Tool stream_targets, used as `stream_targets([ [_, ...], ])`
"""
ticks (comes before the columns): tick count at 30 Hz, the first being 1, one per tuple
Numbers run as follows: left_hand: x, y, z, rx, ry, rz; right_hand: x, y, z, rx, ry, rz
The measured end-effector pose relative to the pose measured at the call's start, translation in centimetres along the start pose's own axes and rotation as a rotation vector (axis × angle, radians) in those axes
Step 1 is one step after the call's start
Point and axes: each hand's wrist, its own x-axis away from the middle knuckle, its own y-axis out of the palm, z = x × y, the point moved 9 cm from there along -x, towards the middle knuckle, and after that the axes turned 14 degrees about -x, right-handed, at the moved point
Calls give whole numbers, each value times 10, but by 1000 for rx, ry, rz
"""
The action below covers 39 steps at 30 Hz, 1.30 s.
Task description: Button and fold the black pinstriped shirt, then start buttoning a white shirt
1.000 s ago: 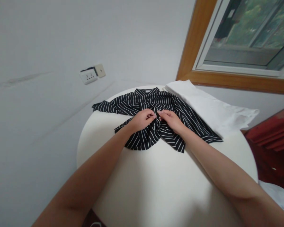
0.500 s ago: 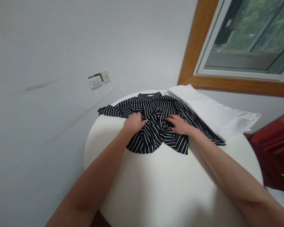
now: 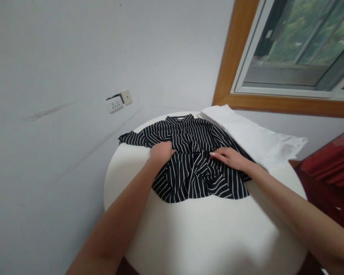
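A black shirt with thin white stripes (image 3: 193,168) lies spread on a round white table (image 3: 206,233), its collar at the far edge. My left hand (image 3: 161,151) rests on the shirt's left side with the fingers curled onto the cloth. My right hand (image 3: 229,157) lies flat on the shirt's right side, fingers stretched out toward the left. Both forearms reach in from the bottom of the view. The lower hem is fanned out toward me.
Folded white cloth (image 3: 252,135) lies on the table's far right, touching the shirt. A wooden-framed window (image 3: 289,57) is at the upper right. A wall socket (image 3: 114,103) sits on the grey wall at left. Dark red furniture (image 3: 329,179) stands at the right.
My hands have moved apart from the shirt's middle to its two sides. The bunched lower part of the shirt has been spread wider and flatter toward me.
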Motion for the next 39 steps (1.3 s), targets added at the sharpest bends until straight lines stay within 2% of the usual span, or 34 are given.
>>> stream_targets([
  [3,1,-24,-6,39,-2,80,-11,-18,10,148,108,146],
  [5,5,-38,-10,79,-1,117,-25,-22,9,299,83,220],
  [8,16,-50,-15,101,-16,104,-49,-3,5,374,0,166],
  [11,36,-44,-20,46,-48,-6,-63,25,13,323,69,19],
  [13,52,-33,-20,-16,-1,-109,-64,36,20,288,168,-63],
  [15,68,-20,-17,-63,113,-216,-62,39,21,240,222,-125],
  [18,79,-8,-20,-94,193,-363,-65,31,9,65,125,-169],
  [20,67,-19,-27,-119,116,-295,-72,15,0,-23,24,-59],
  [22,45,-39,-27,-117,18,-105,-80,2,0,4,-20,90],
  [24,24,-49,-15,-47,-14,66,-88,5,7,113,9,134],
  [26,8,-37,3,64,41,124,-94,17,23,219,99,78],
  [28,-2,-10,10,113,53,110,-95,25,41,279,196,27],
  [30,-6,16,4,119,33,115,-92,26,56,267,257,19],
  [32,-8,32,-10,157,22,172,-86,22,64,245,266,45],
  [35,-12,39,-33,284,8,261,-73,25,58,292,147,8],
  [37,-14,42,-40,299,14,248,-62,30,50,318,75,-30],
  [39,-11,45,-35,230,70,192,-50,29,49,331,111,-4],
])
